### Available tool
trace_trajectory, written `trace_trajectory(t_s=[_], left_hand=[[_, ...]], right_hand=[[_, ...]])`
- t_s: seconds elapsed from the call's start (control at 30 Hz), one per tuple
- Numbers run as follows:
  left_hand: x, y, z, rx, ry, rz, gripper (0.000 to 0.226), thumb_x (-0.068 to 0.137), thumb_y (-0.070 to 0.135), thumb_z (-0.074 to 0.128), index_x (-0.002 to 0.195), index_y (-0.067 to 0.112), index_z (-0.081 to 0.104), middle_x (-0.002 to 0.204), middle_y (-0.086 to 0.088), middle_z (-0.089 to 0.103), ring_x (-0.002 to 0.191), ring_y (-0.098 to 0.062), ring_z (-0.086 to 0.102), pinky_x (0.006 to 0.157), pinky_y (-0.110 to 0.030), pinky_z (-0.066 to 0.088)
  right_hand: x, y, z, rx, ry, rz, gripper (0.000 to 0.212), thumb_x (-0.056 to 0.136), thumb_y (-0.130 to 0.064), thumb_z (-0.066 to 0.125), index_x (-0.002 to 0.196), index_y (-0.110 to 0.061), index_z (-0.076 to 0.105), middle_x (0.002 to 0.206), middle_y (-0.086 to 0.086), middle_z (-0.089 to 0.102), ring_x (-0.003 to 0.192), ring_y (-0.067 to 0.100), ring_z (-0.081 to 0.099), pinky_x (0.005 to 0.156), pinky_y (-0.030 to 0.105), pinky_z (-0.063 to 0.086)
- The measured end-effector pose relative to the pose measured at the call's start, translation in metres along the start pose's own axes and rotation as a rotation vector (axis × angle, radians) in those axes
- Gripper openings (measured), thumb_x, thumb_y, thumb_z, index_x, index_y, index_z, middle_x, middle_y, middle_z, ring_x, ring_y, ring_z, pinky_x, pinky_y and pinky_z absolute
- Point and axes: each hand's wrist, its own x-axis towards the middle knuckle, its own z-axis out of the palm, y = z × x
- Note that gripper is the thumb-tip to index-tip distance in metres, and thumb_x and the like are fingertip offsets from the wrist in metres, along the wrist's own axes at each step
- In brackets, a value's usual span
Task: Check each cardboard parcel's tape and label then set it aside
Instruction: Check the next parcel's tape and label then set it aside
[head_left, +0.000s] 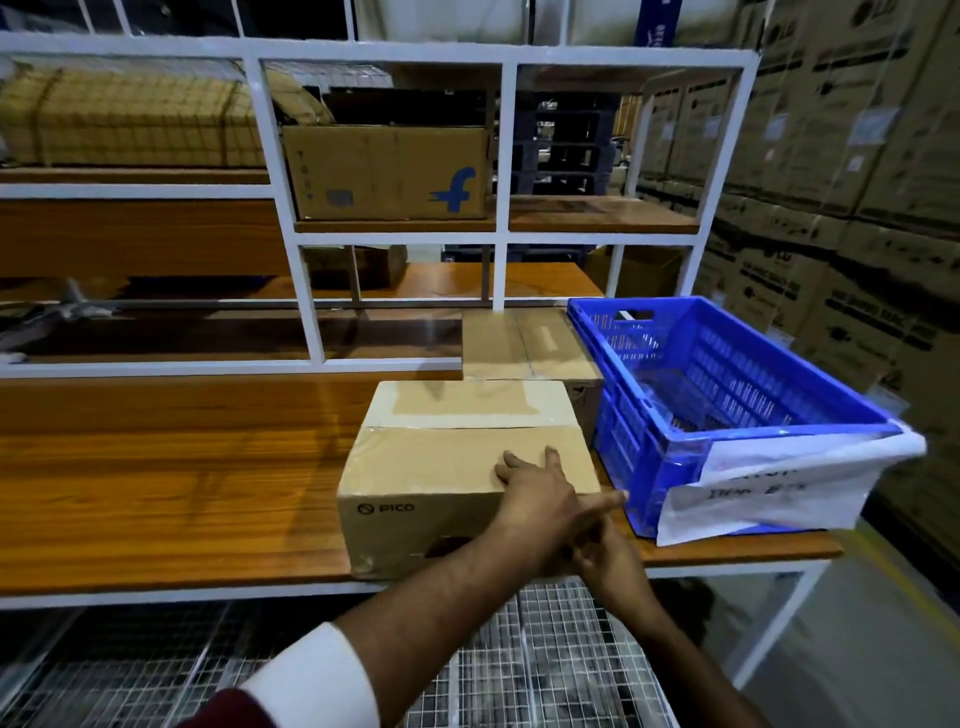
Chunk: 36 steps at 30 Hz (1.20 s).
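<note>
The left hand (540, 493) lies fingers-spread on the taped front parcel (467, 467), right hand's (605, 558) fingers loosely apart, a second parcel (524, 345) behind, neither visibly labelled.

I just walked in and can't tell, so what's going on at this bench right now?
A person is handling a cardboard parcel marked PICO at the front edge of a wooden bench. The left hand lies flat on its top near the right corner, while the right hand is at its lower right side. The top seam is taped. A second parcel sits behind it, beside a blue crate with a handwritten paper label.
</note>
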Motion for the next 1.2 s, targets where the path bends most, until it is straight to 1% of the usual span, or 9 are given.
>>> trace_trajectory(t_s=[0.1,0.2,0.43,0.53,0.63,0.8,1.0,1.07,1.2], left_hand=[[0.0,0.003,-0.008,-0.05,-0.047,-0.009,0.052,0.1,0.034,0.047,0.145,0.038,0.02,0.154,-0.039,0.003,0.123,-0.077,0.021,0.097,-0.072,0.035],[-0.008,-0.009,-0.012,-0.102,-0.013,-0.023,0.054,0.099,0.028,0.051,0.142,0.037,0.02,0.154,-0.039,0.007,0.123,-0.074,0.025,0.099,-0.071,0.036],[-0.041,-0.07,-0.042,-0.32,0.375,-0.12,0.076,0.089,0.031,0.067,0.14,0.045,0.012,0.15,-0.023,0.032,0.113,-0.038,0.059,0.088,-0.048,0.053],[-0.05,-0.09,-0.042,-0.552,0.553,-0.208,0.069,0.089,0.03,0.067,0.135,0.048,0.019,0.146,-0.008,0.044,0.116,-0.027,0.06,0.081,-0.045,0.059],[-0.056,-0.098,-0.031,-0.764,0.671,-0.288,0.067,0.087,0.031,0.07,0.135,0.043,0.025,0.138,-0.005,0.056,0.112,-0.02,0.065,0.067,-0.037,0.062],[-0.067,-0.104,0.001,-0.991,0.763,-0.387,0.063,0.085,0.028,0.072,0.132,0.038,0.031,0.136,-0.006,0.059,0.109,-0.016,0.065,0.064,-0.021,0.059],[-0.079,-0.117,0.009,-0.99,0.785,-0.393,0.049,0.092,0.039,0.062,0.13,0.034,0.031,0.144,-0.006,0.049,0.121,-0.018,0.057,0.075,-0.026,0.06],[-0.075,-0.125,-0.004,-0.941,0.81,-0.356,0.033,0.097,0.045,0.048,0.126,0.033,0.037,0.153,-0.006,0.037,0.134,-0.022,0.046,0.086,-0.038,0.059],[-0.051,-0.159,-0.03,-0.72,0.61,-0.389,0.033,0.102,0.042,0.039,0.133,0.032,0.047,0.152,-0.003,0.04,0.141,-0.024,0.034,0.113,-0.053,0.033]], right_hand=[[-0.001,0.01,0.001,0.032,0.016,-0.028,0.046,0.09,-0.009,0.067,0.13,-0.025,0.048,0.108,-0.021,0.063,0.109,0.011,0.066,0.077,0.007,0.049],[-0.008,0.009,0.002,0.158,-0.002,-0.064,0.066,0.087,-0.016,0.074,0.144,-0.022,0.043,0.127,-0.01,0.064,0.119,0.01,0.061,0.09,0.018,0.052],[0.013,-0.065,-0.034,0.245,0.213,-0.23,0.085,0.066,-0.059,0.082,0.141,-0.036,0.051,0.147,-0.007,0.05,0.136,0.002,0.044,0.111,0.029,0.04],[0.025,-0.109,-0.061,0.097,0.289,-0.324,0.075,0.068,-0.043,0.086,0.137,-0.036,0.056,0.146,-0.007,0.052,0.134,0.002,0.045,0.111,0.025,0.038],[0.034,-0.146,-0.08,-0.03,0.281,-0.381,0.071,0.071,-0.026,0.087,0.136,-0.03,0.059,0.144,-0.005,0.053,0.134,0.009,0.047,0.11,0.039,0.043],[0.029,-0.177,-0.074,-0.278,0.165,-0.431,0.072,0.079,-0.028,0.081,0.143,-0.033,0.05,0.151,-0.008,0.044,0.138,0.012,0.042,0.111,0.042,0.042],[0.022,-0.199,-0.053,-0.628,0.147,-0.457,0.061,0.095,-0.06,0.045,0.15,-0.037,0.033,0.158,-0.012,0.032,0.146,0.015,0.025,0.116,0.047,0.031],[0.027,-0.211,-0.06,-0.71,0.089,-0.445,0.06,0.098,-0.062,0.031,0.151,-0.035,0.034,0.158,-0.011,0.033,0.149,0.015,0.02,0.12,0.048,0.022],[0.059,-0.237,-0.072,-0.731,-0.174,-0.369,0.058,0.103,-0.055,0.023,0.153,-0.028,0.032,0.16,-0.004,0.03,0.149,0.019,0.021,0.118,0.05,0.024]])
